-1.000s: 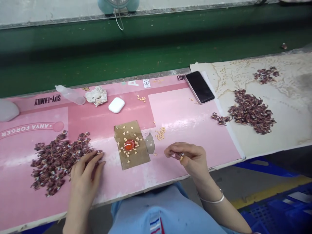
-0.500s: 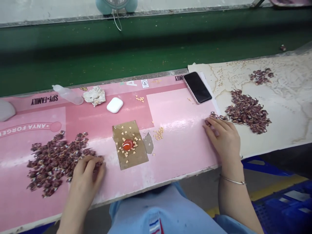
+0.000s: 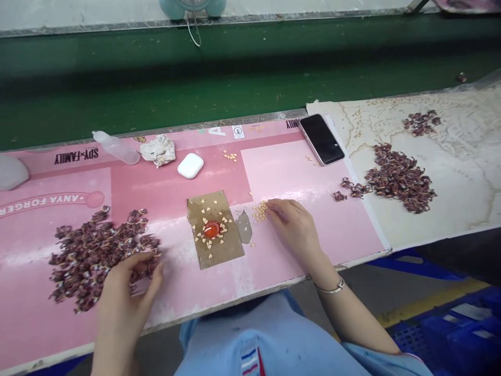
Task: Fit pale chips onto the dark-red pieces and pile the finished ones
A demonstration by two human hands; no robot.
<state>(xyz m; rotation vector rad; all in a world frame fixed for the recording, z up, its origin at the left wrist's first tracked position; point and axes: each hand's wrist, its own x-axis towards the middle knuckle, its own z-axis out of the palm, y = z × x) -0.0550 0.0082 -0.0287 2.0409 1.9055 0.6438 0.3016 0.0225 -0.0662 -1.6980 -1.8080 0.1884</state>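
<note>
My left hand (image 3: 127, 284) lies curved on the near edge of a heap of small dark maroon pieces (image 3: 97, 256), its fingertips among them. It shows nothing held. My right hand (image 3: 293, 227) is at a small pile of tan heart-shaped flakes (image 3: 260, 211), its fingertips drawn together beside the pile. Whatever may lie between those fingers is hidden. Between my hands, a brown patch (image 3: 215, 230) carries a glossy red-orange blob (image 3: 211, 228) ringed by scattered hearts. Everything lies on a pink printed mat (image 3: 336, 224).
A black phone (image 3: 321, 139), white earbud case (image 3: 190, 165), plastic bottle (image 3: 116, 148) and crumpled tissue (image 3: 157, 150) lie along the mat's far side. To the right, a map-printed sheet (image 3: 462, 156) holds more maroon heaps (image 3: 401, 177). A green surface lies beyond; a blue crate (image 3: 442, 334) sits below right.
My right hand has moved left, away from the small maroon cluster, to the tan hearts. My left hand stays at the heap, its fingers shifted slightly.
</note>
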